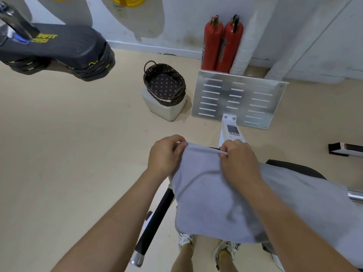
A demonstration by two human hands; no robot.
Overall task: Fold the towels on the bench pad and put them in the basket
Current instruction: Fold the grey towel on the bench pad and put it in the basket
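Observation:
A pale grey towel is spread out in front of me, draped over the black bench pad, which shows only at its right edge. My left hand pinches the towel's far left corner. My right hand pinches the far edge a little to the right. The towel's near edge hangs down above my shoes. A dark brown wicker basket with dotted lining sits empty on a white block on the floor, ahead and to the left.
A perforated metal footplate stands ahead on a white beam. Two red fire extinguishers lean by the wall. A black padded machine part hangs at upper left. A black-gripped handle juts out left of the bench.

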